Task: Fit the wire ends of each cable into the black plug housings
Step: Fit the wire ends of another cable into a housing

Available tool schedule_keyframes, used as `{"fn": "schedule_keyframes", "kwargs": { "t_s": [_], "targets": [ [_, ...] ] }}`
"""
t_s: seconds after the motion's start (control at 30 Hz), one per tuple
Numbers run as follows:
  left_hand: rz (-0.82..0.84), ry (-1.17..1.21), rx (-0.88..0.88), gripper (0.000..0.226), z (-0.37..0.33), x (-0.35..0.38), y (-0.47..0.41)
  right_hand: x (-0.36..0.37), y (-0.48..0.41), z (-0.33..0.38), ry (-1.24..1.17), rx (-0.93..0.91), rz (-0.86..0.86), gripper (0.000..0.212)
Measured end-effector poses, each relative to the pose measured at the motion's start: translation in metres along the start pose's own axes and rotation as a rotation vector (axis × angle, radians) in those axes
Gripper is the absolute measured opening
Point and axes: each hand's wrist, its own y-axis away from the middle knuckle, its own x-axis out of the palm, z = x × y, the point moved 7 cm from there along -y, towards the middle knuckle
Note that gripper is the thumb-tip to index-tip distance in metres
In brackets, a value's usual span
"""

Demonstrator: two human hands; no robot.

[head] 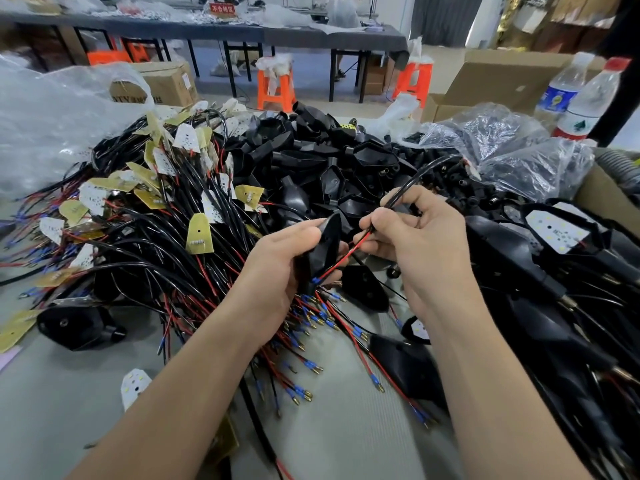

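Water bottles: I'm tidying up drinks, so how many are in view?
2. A white-capped bottle with a blue label stands at the far right, and a red-capped bottle stands beside it, nearer the camera. More could be hidden behind the plastic bags.

Two bottles stand far right beside a cardboard box. Orange stools stand on the floor near a long table behind.

Bright, even light; edges bowed (wide lens); far background soft.

Two hands, two water bottles, uncounted cables and black housings.
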Motion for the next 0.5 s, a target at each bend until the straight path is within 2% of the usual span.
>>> {"fn": "schedule_keyframes", "kwargs": {
  "t_s": [0.17,0.3,0.4,0.5],
  "targets": [
    [0.078,0.001,-0.015,0.036,0.002,0.009,0.004,0.0,0.002,0.0,0.13,-0.1,-0.083,0.03],
    [-0.008,0.086,-0.039,0.03,0.003,0.006,0.004,0.011,0.005,-0.008,0.293,-0.105,0.015,0.006],
    [-0.02,0.044,-0.073,0.033,0.005,0.008,0.004,0.022,0.007,-0.02,0.375,-0.012,0.153,0.005],
    [0.036,-0.032,-0.107,0.034,0.006,0.012,0.005,0.018,0.005,-0.013,0.405,-0.066,0.071,0.008]
  ]
}}
